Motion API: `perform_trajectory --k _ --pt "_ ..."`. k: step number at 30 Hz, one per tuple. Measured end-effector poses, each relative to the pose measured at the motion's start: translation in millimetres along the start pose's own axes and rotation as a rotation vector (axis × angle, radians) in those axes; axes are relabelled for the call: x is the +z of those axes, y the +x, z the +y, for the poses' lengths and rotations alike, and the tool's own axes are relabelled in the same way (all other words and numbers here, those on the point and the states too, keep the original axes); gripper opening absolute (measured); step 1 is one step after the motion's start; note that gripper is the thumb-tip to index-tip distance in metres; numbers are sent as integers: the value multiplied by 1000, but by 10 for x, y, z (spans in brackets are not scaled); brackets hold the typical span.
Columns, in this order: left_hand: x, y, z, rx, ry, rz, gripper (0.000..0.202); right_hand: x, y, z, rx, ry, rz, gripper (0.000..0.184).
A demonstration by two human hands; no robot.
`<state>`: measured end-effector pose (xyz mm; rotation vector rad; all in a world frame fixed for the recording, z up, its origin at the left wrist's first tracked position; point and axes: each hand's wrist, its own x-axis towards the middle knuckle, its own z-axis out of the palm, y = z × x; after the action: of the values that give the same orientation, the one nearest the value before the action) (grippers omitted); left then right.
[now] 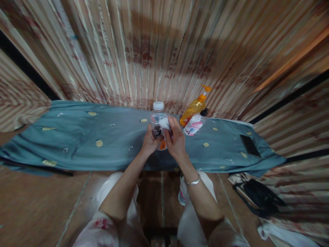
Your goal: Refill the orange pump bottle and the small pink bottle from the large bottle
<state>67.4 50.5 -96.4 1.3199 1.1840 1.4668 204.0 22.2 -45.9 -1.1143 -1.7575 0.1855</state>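
Observation:
A clear plastic bottle (155, 118) with a white cap stands upright over the middle of the cloth-covered table. Low on its left side, my left hand (151, 140) is closed round it. My right hand (176, 137) pinches a wad of white tissue (164, 122) against the bottle's right side. An orange patch shows near the bottle's base, between the hands. Just right of my right hand are a yellow pump bottle (191, 111) with an orange pump and a clear bottle (195, 124) with a black top and a pink-and-white label.
A blue-green patterned cloth (79, 133) covers the narrow table. A dark phone (249, 145) lies toward its right end. Pleated curtains (144, 51) hang close behind and at the sides. Below right, a black bag (262, 197) sits near the floor.

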Motion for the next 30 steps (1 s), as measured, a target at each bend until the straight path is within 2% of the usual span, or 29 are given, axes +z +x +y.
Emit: perform_trajectory --k 4,8,11,13,17,20,24,27,30 --pt "-8 7 1 -32 14 31 85 -52 168 37 -29 -32 14 52" --pt "20 11 -30 -70 -38 20 86 -40 300 177 154 209 96 52" --pt "32 15 -36 -68 -106 -9 77 5 266 265 320 381 40 49" --pt "18 25 -28 -64 -143 -18 72 37 174 279 371 435 -4 48" --pt "-37 59 -26 -60 -177 -11 69 61 -50 186 343 396 7 51" --pt "-42 71 -48 -63 -172 -11 66 22 -93 83 252 286 -4 51" --pt "6 47 -67 -63 -136 8 71 -40 83 62 110 153 23 54" --pt "30 19 -55 -60 -115 22 77 -38 234 131 86 114 37 55" --pt "28 4 -40 -49 -132 8 67 -9 283 196 79 114 21 55"
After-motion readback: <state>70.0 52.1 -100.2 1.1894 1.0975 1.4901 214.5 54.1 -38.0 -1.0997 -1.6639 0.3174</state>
